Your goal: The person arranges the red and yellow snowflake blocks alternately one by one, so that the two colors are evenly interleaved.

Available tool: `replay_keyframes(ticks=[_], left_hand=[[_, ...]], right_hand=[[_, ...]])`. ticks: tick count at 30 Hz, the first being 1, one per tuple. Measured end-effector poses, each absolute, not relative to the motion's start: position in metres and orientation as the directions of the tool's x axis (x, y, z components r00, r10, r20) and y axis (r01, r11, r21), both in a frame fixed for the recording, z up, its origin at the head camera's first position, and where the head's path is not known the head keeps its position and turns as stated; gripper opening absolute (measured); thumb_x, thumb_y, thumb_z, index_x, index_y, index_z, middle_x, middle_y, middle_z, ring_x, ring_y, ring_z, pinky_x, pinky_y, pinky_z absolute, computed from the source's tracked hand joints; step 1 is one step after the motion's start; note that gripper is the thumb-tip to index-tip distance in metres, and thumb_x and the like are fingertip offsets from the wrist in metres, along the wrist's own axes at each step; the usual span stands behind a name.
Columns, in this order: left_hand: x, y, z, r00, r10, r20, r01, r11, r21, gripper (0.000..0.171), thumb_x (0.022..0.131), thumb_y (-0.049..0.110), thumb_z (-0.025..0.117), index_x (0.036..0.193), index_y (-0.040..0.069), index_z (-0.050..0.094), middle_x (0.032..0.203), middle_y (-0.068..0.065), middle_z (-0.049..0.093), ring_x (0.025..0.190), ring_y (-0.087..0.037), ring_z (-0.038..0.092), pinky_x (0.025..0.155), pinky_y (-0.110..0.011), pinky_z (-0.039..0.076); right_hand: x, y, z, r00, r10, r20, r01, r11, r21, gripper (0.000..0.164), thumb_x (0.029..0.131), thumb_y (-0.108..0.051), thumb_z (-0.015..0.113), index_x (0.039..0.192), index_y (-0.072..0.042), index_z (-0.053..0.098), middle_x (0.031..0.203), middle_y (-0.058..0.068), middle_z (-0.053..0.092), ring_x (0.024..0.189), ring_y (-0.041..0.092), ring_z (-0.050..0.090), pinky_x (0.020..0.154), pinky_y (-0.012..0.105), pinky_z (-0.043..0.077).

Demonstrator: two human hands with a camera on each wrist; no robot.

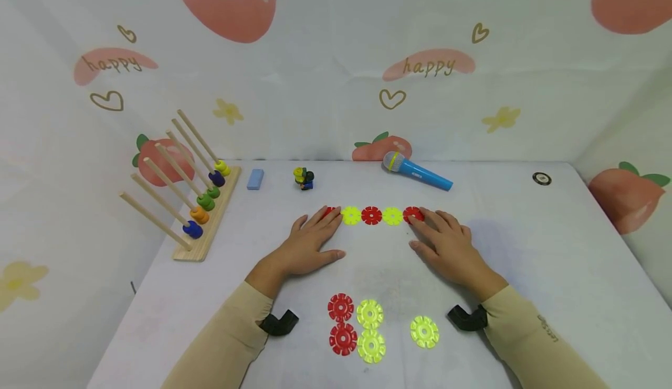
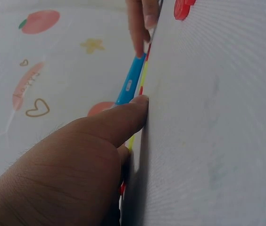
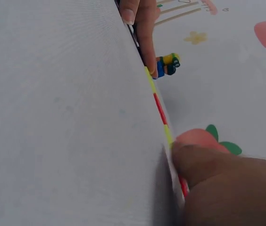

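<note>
A straight row of notched plastic discs, alternating red and yellow, lies across the middle of the white table. My left hand rests its straight fingertips on the red disc at the row's left end, covering most of it. At the other end, the fingers of my right hand touch another red disc. Between the hands lie a yellow disc, a red disc and a second yellow disc, edge to edge. Both thumbs are spread toward the middle, below the row.
Nearer me lie two loose red discs, two yellow discs beside them, and a lone yellow disc. Farther off are a wooden peg rack with beads, a blue block, a toy figure, a blue microphone and a black round piece.
</note>
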State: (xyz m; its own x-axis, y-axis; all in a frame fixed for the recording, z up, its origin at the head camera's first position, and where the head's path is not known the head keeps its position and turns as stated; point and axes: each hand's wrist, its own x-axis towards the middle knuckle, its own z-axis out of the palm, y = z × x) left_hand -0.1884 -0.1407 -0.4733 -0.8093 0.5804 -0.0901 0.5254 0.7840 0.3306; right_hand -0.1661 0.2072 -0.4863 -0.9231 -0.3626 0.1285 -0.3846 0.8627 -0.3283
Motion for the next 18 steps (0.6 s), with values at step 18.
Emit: replay_keyframes(ticks=[18], left_hand=[[-0.190,-0.142,-0.476,-0.802,0.591,-0.086,0.539,0.778,0.322,0.085,0.089,0.069,0.041,0.155,0.022,0.015,0.159,0.009,0.004,0.144,-0.019,-0.005,0.108,-0.058,0.001]], right_hand=[[-0.079,0.223,-0.462,-0.629,-0.778,-0.011,-0.425,0.356,-0.832,0.056,0.084,-0.025,0.076,0.135,-0.023,0.052,0.135,-0.005,0.048,0.123,0.013,0.041,0.099,0.023,0.035]])
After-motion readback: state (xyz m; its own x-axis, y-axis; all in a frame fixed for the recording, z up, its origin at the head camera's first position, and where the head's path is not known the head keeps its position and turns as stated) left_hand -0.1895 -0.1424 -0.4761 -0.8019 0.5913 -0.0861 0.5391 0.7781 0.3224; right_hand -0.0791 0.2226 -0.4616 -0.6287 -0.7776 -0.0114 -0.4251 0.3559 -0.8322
